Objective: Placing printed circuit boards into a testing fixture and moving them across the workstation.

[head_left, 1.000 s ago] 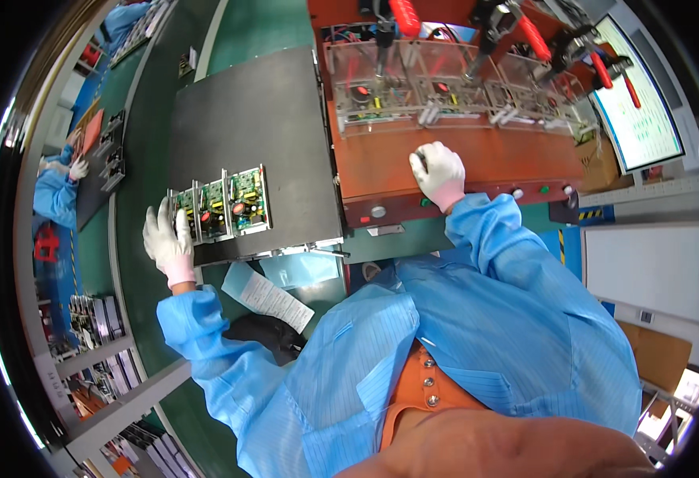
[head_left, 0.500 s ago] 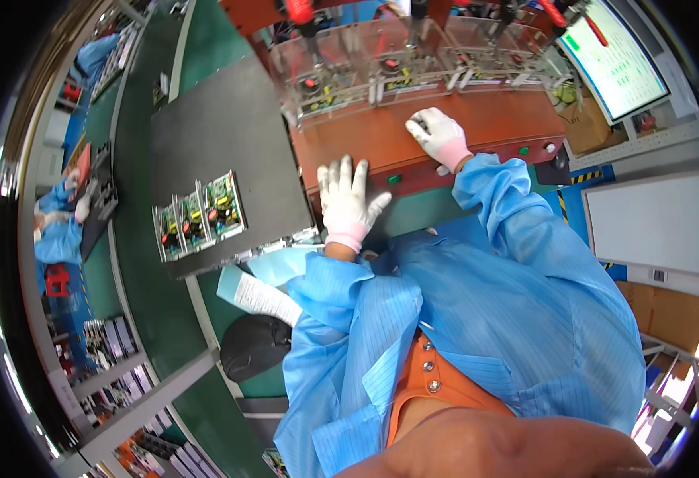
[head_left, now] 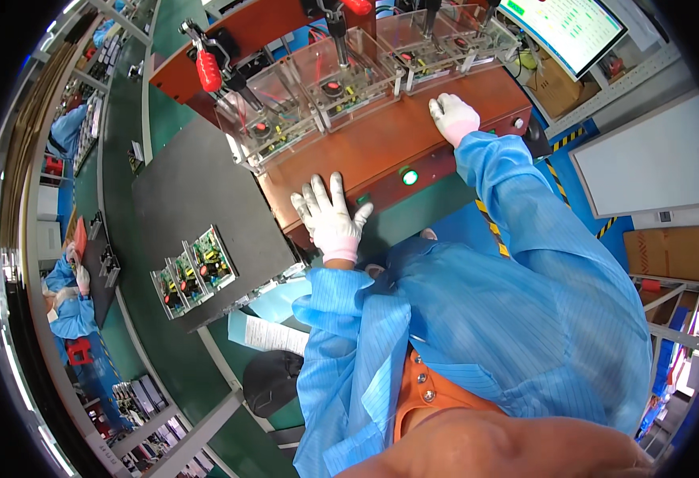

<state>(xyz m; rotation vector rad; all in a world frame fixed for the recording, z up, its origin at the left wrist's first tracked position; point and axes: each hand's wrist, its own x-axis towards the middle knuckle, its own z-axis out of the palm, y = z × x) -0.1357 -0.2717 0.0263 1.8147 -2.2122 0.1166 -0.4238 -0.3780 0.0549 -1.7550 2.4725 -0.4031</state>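
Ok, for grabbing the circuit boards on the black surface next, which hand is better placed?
Likely the left hand: it is spread open at the red fixture's end nearest the black surface and circuit boards. The right hand is farther along the fixture.

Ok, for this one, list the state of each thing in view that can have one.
Left hand: open, fingers spread, at the red fixture's front edge
Right hand: fingers partly curled; how far closed cannot be told
Bright green button: lit
Monitor: on
Clear covers: down over the fixture; whether latched cannot be told
Circuit boards on the black panel: uncovered, in a row
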